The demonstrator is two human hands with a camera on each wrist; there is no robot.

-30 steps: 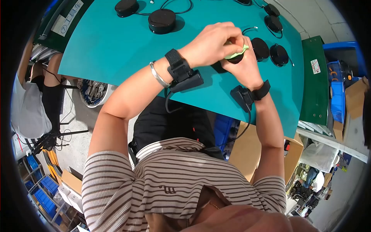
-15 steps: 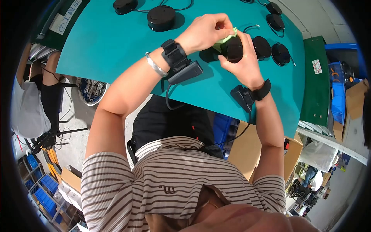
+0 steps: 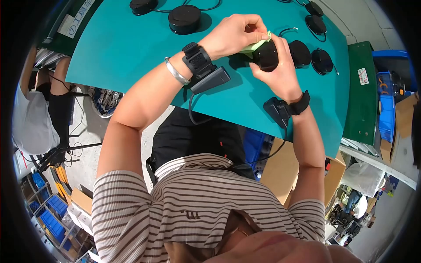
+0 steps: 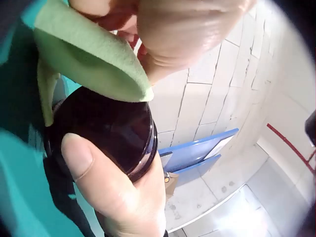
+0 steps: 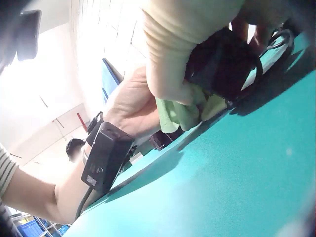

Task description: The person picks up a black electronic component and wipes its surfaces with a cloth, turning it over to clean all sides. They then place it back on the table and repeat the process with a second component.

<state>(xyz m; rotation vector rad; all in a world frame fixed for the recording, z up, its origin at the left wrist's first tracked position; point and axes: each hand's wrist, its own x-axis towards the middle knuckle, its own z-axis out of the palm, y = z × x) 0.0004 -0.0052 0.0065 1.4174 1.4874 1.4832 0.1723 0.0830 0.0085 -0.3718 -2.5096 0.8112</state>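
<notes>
My left hand (image 3: 234, 36) pinches a folded light green cloth (image 3: 259, 44) at the edge of a round, glossy black puck-shaped device (image 3: 265, 58). My right hand (image 3: 283, 72) grips that device from the right, its thumb lying across the near face in the left wrist view. There the cloth (image 4: 98, 61) bends into a loop over the device's rim (image 4: 111, 123). The right wrist view shows the green cloth (image 5: 180, 114) bunched under the fingers, beside the dark device (image 5: 222, 64) held close above the table.
More black round devices with cables lie on the green table (image 3: 219, 74): one at the back left (image 3: 184, 19), two to the right of my hands (image 3: 300, 54), (image 3: 322, 61), others at the far corner. A dark green panel (image 3: 362, 92) stands along the right edge. Another person (image 3: 37, 114) sits at left.
The device has turned so its broad dark face shows, and the cloth has shifted from over it to its left rim. My left hand moved up and left. The last half second shows little change.
</notes>
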